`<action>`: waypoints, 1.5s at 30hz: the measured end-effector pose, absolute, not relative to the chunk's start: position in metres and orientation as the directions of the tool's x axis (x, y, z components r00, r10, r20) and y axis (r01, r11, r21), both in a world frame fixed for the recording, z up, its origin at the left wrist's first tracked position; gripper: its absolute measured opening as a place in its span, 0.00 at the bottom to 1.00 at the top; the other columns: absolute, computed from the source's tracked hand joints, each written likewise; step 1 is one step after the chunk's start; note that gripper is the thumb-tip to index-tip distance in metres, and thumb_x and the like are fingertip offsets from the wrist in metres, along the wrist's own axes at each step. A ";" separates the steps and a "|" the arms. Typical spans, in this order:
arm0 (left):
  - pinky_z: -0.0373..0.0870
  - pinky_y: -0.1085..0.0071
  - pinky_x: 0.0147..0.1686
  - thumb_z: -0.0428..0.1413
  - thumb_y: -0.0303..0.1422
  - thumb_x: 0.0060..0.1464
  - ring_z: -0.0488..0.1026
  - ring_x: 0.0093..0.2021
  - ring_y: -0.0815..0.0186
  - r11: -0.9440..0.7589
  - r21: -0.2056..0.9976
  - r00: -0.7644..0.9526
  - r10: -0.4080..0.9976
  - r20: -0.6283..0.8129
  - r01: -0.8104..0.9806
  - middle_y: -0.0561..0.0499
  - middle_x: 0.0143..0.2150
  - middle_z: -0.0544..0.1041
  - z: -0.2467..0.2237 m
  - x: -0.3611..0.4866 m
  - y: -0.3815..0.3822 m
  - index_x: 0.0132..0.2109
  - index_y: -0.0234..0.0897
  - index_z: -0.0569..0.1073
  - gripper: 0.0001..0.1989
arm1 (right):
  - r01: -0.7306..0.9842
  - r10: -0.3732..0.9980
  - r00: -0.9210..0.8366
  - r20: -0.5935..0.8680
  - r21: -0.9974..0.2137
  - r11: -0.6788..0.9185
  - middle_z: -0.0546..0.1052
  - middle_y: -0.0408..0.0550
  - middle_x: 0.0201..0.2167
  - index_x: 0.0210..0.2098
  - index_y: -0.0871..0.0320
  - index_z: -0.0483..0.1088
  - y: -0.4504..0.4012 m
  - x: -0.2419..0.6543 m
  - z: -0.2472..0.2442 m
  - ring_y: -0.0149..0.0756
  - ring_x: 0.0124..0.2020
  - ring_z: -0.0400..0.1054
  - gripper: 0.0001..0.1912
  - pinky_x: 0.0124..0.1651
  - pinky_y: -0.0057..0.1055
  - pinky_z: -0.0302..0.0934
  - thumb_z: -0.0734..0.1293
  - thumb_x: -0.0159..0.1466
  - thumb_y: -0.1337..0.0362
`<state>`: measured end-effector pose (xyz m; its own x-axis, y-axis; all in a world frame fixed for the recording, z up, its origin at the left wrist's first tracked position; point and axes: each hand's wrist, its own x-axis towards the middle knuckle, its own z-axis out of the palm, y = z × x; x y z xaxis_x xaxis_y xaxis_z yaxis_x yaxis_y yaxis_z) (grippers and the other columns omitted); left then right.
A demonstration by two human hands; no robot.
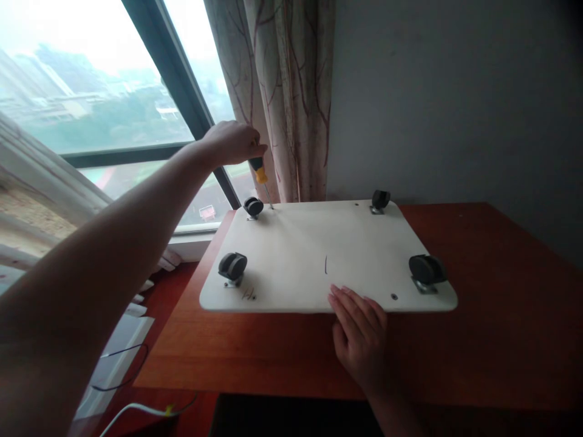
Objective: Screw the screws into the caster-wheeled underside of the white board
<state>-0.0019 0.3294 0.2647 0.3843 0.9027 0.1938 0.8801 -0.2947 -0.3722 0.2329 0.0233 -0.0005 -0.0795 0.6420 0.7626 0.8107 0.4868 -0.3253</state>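
Board w/ four casters, flat on tabletop. L hand grip closed on screwdriver, tip by far-left caster. R hand open, flat, pressing near edge. Step: prob. driving caster screw; needs upright tip, steady board.

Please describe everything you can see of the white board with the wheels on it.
The white rounded-corner board lies flat on the reddish-brown wooden table. Four black caster wheels stand near its corners, pointing up. A short pen mark sits mid-surface. The right hand presses its near edge; the left hand holds a yellow-handled screwdriver, tip down, by the far-left wheel.
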 end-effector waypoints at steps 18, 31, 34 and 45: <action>0.60 0.63 0.40 0.47 0.54 0.60 0.70 0.38 0.59 -0.451 -0.277 0.510 0.836 0.203 0.849 0.43 0.39 0.79 0.262 -0.007 0.327 0.49 0.36 0.79 0.28 | 0.823 0.647 -0.081 0.758 -0.315 0.472 0.80 0.46 0.54 0.58 0.53 0.70 0.023 0.233 -0.001 0.38 0.57 0.71 0.21 0.64 0.42 0.51 0.61 0.68 0.73; 0.62 0.60 0.41 0.48 0.57 0.57 0.69 0.42 0.54 -0.154 -0.230 0.209 0.949 0.235 0.961 0.41 0.37 0.80 0.263 -0.005 0.328 0.47 0.33 0.81 0.32 | 0.809 0.629 -0.063 0.774 -0.329 0.486 0.80 0.45 0.53 0.59 0.52 0.69 0.024 0.233 -0.003 0.38 0.57 0.71 0.24 0.65 0.41 0.51 0.61 0.66 0.74; 0.61 0.59 0.40 0.46 0.52 0.60 0.70 0.42 0.55 -0.225 -0.269 0.297 0.917 0.267 0.936 0.44 0.44 0.81 0.259 -0.006 0.326 0.53 0.37 0.79 0.29 | 0.811 0.635 -0.067 0.769 -0.329 0.484 0.80 0.45 0.53 0.60 0.52 0.69 0.024 0.233 -0.003 0.38 0.57 0.72 0.24 0.65 0.41 0.51 0.61 0.66 0.74; 0.56 0.61 0.35 0.45 0.49 0.61 0.72 0.38 0.56 -0.361 -0.338 0.458 0.844 0.277 0.869 0.42 0.38 0.81 0.257 -0.005 0.326 0.45 0.37 0.81 0.26 | 0.819 0.641 -0.069 0.765 -0.324 0.474 0.80 0.45 0.53 0.57 0.53 0.70 0.023 0.232 0.000 0.37 0.57 0.72 0.22 0.64 0.41 0.51 0.61 0.67 0.74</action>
